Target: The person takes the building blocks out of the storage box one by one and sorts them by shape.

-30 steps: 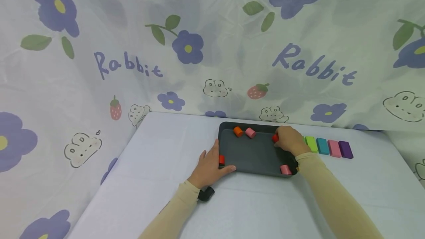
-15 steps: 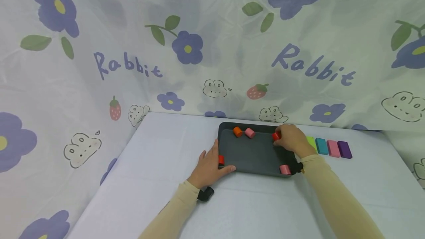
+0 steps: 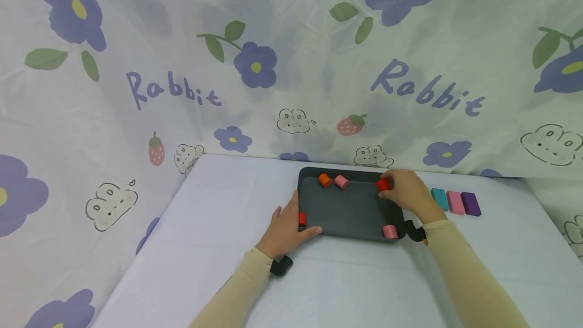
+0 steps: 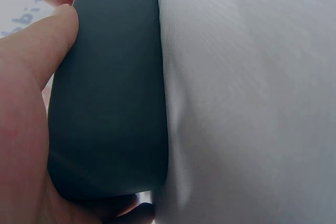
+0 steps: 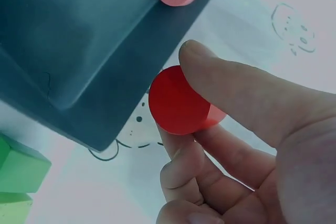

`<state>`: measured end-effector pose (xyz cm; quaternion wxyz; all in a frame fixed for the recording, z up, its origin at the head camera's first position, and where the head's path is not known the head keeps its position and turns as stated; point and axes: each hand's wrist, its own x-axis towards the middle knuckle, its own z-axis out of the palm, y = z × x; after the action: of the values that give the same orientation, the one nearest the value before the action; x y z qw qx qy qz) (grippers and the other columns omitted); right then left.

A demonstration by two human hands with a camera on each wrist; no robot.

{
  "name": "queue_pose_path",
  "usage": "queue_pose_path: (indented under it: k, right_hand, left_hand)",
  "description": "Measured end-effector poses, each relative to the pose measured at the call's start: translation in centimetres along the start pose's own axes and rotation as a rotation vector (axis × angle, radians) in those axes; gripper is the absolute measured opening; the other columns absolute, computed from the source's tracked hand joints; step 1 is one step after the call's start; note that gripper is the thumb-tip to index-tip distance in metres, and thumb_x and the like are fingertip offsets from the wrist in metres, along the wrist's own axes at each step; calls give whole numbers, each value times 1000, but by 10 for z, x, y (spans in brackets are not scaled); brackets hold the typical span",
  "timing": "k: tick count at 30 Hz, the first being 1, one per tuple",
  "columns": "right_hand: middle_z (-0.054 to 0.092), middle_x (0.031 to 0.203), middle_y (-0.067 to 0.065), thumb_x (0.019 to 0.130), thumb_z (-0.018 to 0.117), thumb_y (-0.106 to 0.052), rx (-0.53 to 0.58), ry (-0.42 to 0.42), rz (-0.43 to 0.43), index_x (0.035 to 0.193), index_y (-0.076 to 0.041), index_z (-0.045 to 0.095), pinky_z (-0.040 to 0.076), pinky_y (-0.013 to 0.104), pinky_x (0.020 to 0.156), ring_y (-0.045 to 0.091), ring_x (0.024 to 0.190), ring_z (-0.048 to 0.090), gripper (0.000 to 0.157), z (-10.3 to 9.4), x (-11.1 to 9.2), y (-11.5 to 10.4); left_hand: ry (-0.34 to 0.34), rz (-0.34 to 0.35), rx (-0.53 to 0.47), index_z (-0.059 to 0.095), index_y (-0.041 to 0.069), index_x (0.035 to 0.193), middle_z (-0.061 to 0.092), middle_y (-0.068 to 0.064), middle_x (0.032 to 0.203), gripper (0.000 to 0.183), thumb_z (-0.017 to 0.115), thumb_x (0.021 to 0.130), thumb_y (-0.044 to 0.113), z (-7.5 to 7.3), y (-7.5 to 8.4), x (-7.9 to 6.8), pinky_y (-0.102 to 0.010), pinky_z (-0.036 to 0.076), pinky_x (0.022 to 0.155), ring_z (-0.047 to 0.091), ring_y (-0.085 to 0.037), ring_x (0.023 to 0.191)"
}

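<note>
A dark grey rectangular tray (image 3: 346, 211) lies on the white-covered table. My left hand (image 3: 284, 229) rests against its near left corner, fingers straight along the side and thumb on the front edge (image 4: 105, 103). Between thumb and fingers, my right hand (image 3: 410, 194) pinches a red cylinder (image 5: 178, 100) above the tray's far right corner. An orange cylinder (image 3: 325, 180) and a pink cylinder (image 3: 341, 181) lie by the back wall. Another red cylinder (image 3: 302, 219) sits in the near left corner, partly hidden by my left hand, and a second pink cylinder (image 3: 390, 232) in the near right corner.
Right of the tray stands a row of coloured blocks: teal (image 3: 440, 199), pink (image 3: 456, 202) and purple (image 3: 471, 204). Green blocks (image 5: 23, 171) are mostly hidden behind my right hand in the head view. A patterned curtain (image 3: 255, 115) hangs behind the table.
My right hand has moved slightly right and up with the red cylinder, now covering more of the green blocks. My left hand has stayed at the tray corner.
</note>
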<state>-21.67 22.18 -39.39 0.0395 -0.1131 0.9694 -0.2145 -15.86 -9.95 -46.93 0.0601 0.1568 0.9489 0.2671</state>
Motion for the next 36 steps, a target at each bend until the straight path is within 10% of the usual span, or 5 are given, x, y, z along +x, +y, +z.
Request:
queue_pose_path:
  k: [14, 36]
  right_hand:
    - [68, 93, 17, 84, 79, -12, 123, 155, -15, 122, 6, 64, 43, 31, 53, 23, 69, 52, 44, 0, -26, 15]
    - [63, 108, 25, 86, 77, -13, 192, 233, 155, 126, 4, 60, 47, 37, 68, 37, 94, 51, 47, 8, -58, 41]
  left_hand:
    - [3, 9, 5, 5, -4, 159, 25, -17, 163, 115, 62, 89, 67, 0, -1, 1, -62, 18, 117, 32, -31, 148]
    - [6, 18, 2, 4, -3, 159, 23, -17, 164, 114, 60, 90, 68, 1, -2, 1, -62, 17, 117, 32, -31, 148]
